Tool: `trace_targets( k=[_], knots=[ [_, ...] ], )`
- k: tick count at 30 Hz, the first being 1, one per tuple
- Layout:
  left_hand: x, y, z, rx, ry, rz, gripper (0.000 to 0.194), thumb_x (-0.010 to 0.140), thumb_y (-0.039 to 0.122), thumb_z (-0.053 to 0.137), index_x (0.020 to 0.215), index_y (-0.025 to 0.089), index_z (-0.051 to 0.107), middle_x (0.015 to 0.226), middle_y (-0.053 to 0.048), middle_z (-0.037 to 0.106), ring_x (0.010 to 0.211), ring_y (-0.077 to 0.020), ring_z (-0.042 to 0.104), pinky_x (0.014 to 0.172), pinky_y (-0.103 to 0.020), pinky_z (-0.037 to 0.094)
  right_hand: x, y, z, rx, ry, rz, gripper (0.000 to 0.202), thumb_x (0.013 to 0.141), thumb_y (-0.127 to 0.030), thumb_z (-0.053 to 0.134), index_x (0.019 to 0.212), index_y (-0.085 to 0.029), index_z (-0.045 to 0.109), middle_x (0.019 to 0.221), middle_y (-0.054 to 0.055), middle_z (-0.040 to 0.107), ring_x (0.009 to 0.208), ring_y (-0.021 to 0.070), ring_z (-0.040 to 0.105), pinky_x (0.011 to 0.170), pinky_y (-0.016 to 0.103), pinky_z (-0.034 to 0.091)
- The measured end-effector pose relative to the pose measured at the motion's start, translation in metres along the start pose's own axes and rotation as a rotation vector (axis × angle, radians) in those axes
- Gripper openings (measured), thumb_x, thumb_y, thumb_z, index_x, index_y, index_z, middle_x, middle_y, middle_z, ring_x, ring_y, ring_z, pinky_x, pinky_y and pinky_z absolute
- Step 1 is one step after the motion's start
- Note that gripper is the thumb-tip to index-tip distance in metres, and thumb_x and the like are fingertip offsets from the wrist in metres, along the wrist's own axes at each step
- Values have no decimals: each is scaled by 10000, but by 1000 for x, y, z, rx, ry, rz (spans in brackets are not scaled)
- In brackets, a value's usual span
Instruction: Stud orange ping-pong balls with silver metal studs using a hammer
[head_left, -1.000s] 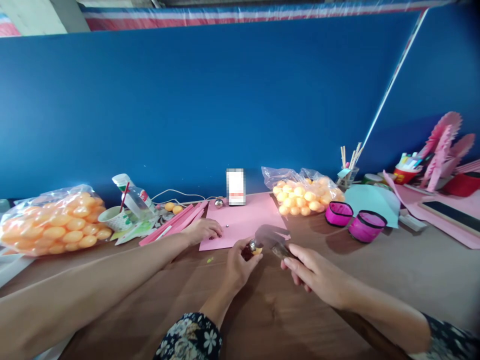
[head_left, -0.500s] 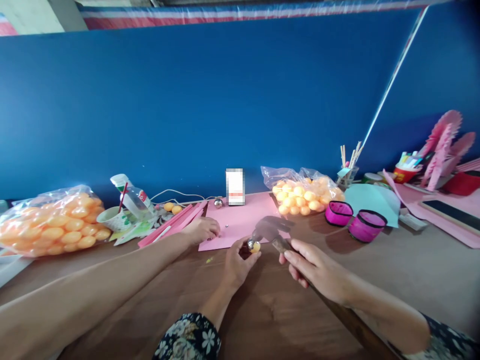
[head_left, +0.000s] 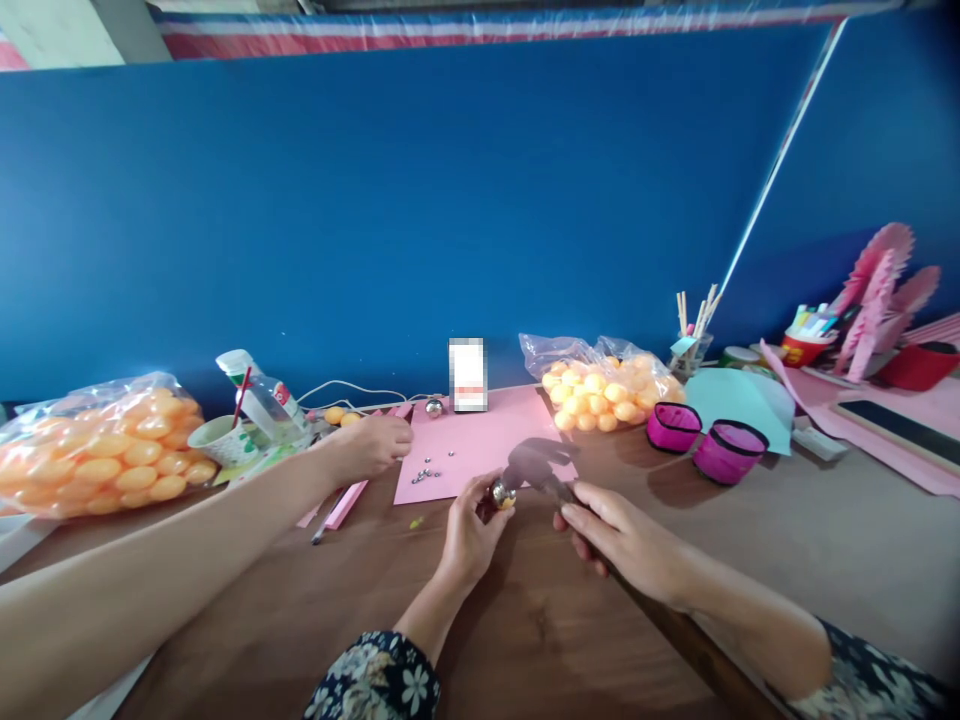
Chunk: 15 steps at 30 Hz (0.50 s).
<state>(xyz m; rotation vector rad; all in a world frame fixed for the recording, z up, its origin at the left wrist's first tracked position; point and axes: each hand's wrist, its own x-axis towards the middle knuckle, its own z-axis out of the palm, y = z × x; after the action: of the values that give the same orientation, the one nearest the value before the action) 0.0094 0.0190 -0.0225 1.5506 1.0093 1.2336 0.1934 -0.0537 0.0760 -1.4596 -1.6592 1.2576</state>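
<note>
A shiny metal ball [head_left: 502, 492] with a bit of yellow under it is pinched between the thumb and fingers of my left hand [head_left: 469, 535], just off the pink sheet's front edge. My right hand [head_left: 611, 525] is wrapped round the handle of a hammer [head_left: 538, 465], whose dark head hangs close to the right of the metal ball. On the pink sheet [head_left: 480, 440] lie several small metal balls [head_left: 424, 476], and a larger metal ball [head_left: 434, 407] rests near its back edge.
Another person's bare arm [head_left: 225, 530] reaches in from the left, its hand beside the pink sheet. Bags of orange balls stand left [head_left: 105, 455] and right [head_left: 600, 390]. A bottle [head_left: 270, 400], magenta bands [head_left: 731, 450] and a phone [head_left: 900, 430] are also on the table.
The other person's hand has moved left and back off the pink sheet, uncovering small metal balls. My left hand's metal ball shows more of its shiny side, while the hammer stays near it.
</note>
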Motion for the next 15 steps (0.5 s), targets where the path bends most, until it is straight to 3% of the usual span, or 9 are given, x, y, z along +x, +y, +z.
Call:
trace_targets(
  k=[9,15],
  knots=[
    [-3,4,0,98,10,91,408,705,129,590,1099,232,568,1063,-63,560,944,-193,570,792,-299,484,0,5,2,76,-5,15,281,874,-413,354,865,-173,500,679,-7,511,510,82,460,445,202,364],
    [-2,2,1,58,22,12,434,680,188,636,1107,207,559,1015,-69,591,852,-180,595,753,-298,494,-2,2,1,108,7,3,284,881,-413,343,852,-177,496,631,-22,489,501,77,441,456,203,363]
  ],
)
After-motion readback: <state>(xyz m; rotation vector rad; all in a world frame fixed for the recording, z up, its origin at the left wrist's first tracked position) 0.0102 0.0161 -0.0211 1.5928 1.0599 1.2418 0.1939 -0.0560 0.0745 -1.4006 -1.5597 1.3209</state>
